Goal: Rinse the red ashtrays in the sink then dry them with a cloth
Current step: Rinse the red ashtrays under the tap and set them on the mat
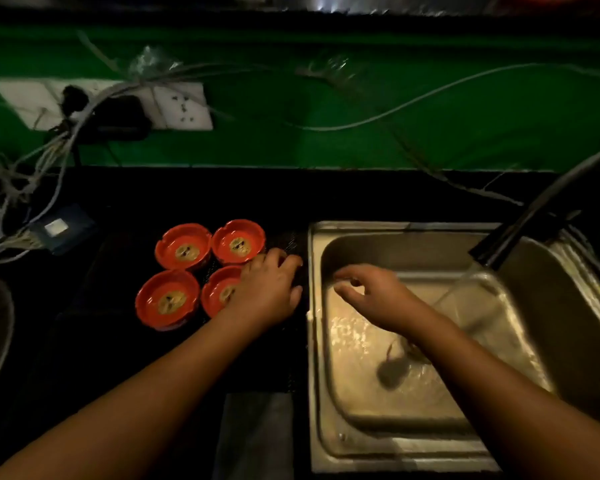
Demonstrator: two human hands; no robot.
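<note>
Several red ashtrays sit in a square group on the dark counter, left of the steel sink (315, 341). The back pair are at back left (183, 246) and back right (238, 240); the front left ashtray (167, 299) is fully in view. My left hand (269, 292) lies palm down over the right side of the front right ashtray (217, 292), fingers spread, gripping nothing that I can see. My right hand (374, 296) hovers over the sink basin, thumb and fingers curled apart and empty. Water runs from the dark faucet (520, 230) into the basin.
A dark cloth or mat (257, 434) lies at the counter's front edge beside the sink. Wall sockets (184, 105) with plugs and tangled cables (11, 188) fill the back left. A loose cable (395, 112) runs along the green wall. A small dark box (63, 228) rests left.
</note>
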